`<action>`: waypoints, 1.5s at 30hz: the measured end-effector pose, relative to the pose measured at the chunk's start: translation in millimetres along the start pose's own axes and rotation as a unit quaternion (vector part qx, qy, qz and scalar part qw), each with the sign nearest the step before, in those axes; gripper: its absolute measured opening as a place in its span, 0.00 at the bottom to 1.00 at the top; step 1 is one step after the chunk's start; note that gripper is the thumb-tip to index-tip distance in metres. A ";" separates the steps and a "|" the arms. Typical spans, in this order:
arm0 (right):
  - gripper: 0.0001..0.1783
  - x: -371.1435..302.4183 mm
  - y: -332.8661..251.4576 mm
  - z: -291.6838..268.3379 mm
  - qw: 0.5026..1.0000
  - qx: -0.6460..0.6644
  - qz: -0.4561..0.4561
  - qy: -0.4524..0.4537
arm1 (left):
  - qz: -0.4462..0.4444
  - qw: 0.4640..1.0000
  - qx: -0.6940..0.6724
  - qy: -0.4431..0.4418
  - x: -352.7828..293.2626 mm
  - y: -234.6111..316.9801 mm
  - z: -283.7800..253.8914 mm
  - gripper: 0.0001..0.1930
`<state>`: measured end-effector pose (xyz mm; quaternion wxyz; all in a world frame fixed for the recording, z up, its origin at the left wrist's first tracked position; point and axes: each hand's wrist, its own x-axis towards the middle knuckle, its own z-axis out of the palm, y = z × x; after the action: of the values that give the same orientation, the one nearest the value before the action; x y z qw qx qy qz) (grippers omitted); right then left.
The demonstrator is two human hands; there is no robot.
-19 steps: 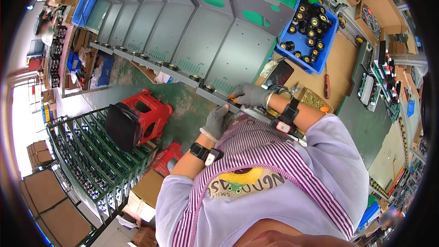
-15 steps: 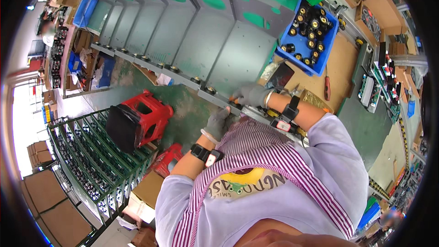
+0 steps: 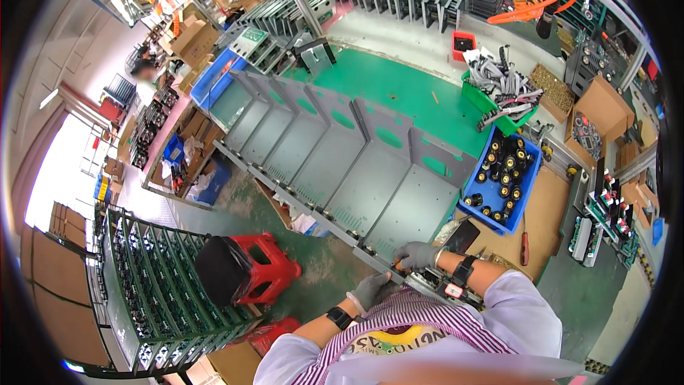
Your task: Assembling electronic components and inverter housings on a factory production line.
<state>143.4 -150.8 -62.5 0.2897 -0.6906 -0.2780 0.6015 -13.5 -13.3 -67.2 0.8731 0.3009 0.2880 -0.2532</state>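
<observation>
A row of grey sheet-metal panels (image 3: 356, 178) with upright, hole-cut flanges stretches across the bench. Small dark round parts line its near lip. At the right end of that lip, my gloved right hand (image 3: 419, 255) has its fingers curled in against the metal; what they pinch is too small to make out. My gloved left hand (image 3: 370, 290) is at the same corner, just below and left, fingers bent together by the lip's edge and their contents hidden. To the right of the panels sits a blue bin (image 3: 502, 182) of black round parts with brass-coloured centres.
A red-handled screwdriver (image 3: 524, 248) lies on brown board right of my hands. Behind it stand a green bin of grey parts (image 3: 502, 89) and a small red box (image 3: 463, 44). A red stool (image 3: 265, 271) and a green rack of small parts (image 3: 167, 281) are at left.
The view has tilted up, so panels and hands sit lower in the picture and more of the far bench shows. Both hands stay at the same corner of the panels.
</observation>
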 end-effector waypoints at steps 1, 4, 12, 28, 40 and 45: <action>0.16 1.8 -0.8 1.2 1.000 -0.004 -0.023 0.007 | 0.004 1.000 -0.005 0.000 -0.4 0.1 0.0 0.17; 0.17 2.0 -3.3 5.4 0.971 -0.187 -0.105 0.105 | 0.003 1.000 -0.002 0.000 -2.1 2.1 2.0 0.18; 0.20 -7.9 -3.4 4.2 0.999 -0.024 -0.011 0.034 | -0.004 1.000 -0.023 0.016 -1.6 -0.3 0.5 0.16; 0.30 -1.2 -4.6 -9.3 0.996 -0.008 0.036 0.078 | 0.015 1.000 -0.002 -0.003 -5.3 5.4 7.5 0.15; 0.25 -25.9 -4.4 -0.2 0.980 -0.143 0.020 0.140 | -0.017 0.994 0.105 0.037 -8.7 9.8 10.4 0.14; 0.20 -124.6 6.1 -78.6 0.908 -0.228 0.052 0.349 | -0.028 0.998 0.060 -0.011 -5.5 22.3 15.4 0.22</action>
<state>206.4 -251.3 25.0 0.1712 -0.9170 -0.2526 0.2567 1.8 -6.7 -45.1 0.8491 0.3421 0.2707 -0.2977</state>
